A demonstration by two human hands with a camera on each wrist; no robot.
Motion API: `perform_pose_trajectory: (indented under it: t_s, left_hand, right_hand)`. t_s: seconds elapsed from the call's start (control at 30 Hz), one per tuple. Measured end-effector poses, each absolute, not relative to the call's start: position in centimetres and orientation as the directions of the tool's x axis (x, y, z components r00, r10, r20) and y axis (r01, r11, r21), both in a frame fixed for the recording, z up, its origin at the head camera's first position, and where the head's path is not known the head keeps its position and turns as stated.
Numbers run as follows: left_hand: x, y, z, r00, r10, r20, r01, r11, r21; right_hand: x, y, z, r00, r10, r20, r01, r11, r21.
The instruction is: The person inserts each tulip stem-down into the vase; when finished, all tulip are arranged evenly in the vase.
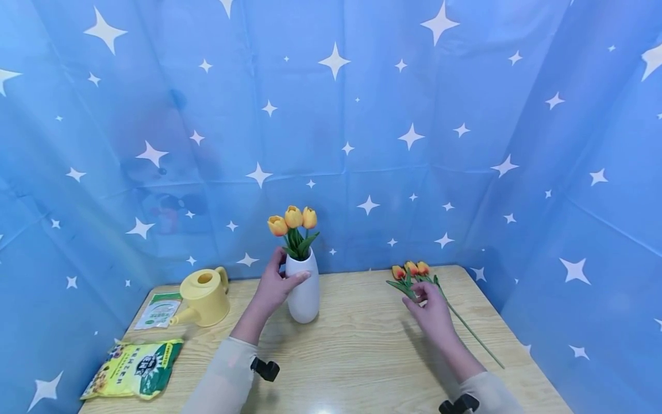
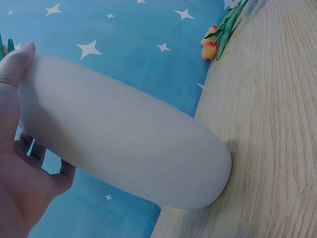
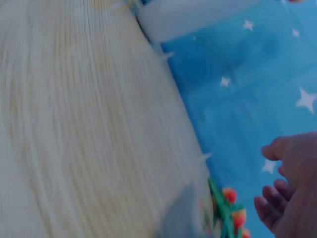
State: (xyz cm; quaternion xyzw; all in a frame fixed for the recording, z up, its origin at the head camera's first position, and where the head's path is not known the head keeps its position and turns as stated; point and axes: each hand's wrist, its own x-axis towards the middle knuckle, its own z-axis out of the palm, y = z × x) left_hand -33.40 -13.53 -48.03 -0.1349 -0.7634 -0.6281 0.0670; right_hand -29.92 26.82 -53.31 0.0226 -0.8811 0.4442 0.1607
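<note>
A tall white vase stands upright on the table with several yellow tulips in its mouth. Near the top, my left hand grips the vase, its thumb across the front and its fingers round the far side. The left wrist view shows the smooth side of the vase down to its base. My right hand hovers over the orange-red tulips, which lie on the table with a long green stem pointing right. In the right wrist view its fingers are loosely bent and hold nothing.
On the left stands a yellow watering can, beside a small white-and-green packet. Closer to me lies a yellow-green bag. A blue star-patterned curtain hangs behind and along both sides of the wooden table.
</note>
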Motion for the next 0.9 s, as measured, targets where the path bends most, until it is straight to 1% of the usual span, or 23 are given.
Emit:
perform_pose_trajectory:
  t_s: [0.13,0.3,0.57,0.9]
  left_hand:
    - [-33.5,-13.5,-48.1,-0.953,0.123,0.276,0.295,0.172,0.94]
    - [-33.5,-13.5,-48.2,-0.953,0.121,0.277,0.296,0.175,0.939]
    - [-33.5,-13.4,-48.2,-0.951,0.123,0.285,0.303,0.178,0.936]
    - [-33.1,-13.6,-47.9,-0.957,0.117,0.265,0.283,0.185,0.941]
  right_hand:
    - [-29.9,28.3,-54.2,-0.958,0.121,0.262,-0.123,0.65,-0.75]
    - [-29.8,29.5,-55.3,-0.97,0.129,0.206,-0.071,0.661,-0.747]
    - [-29.8,30.6,-57.3,-0.977,0.118,0.18,-0.057,0.665,-0.745]
    - [-30.2,31.1,-57.6,-0.982,0.084,0.168,-0.064,0.692,-0.719]
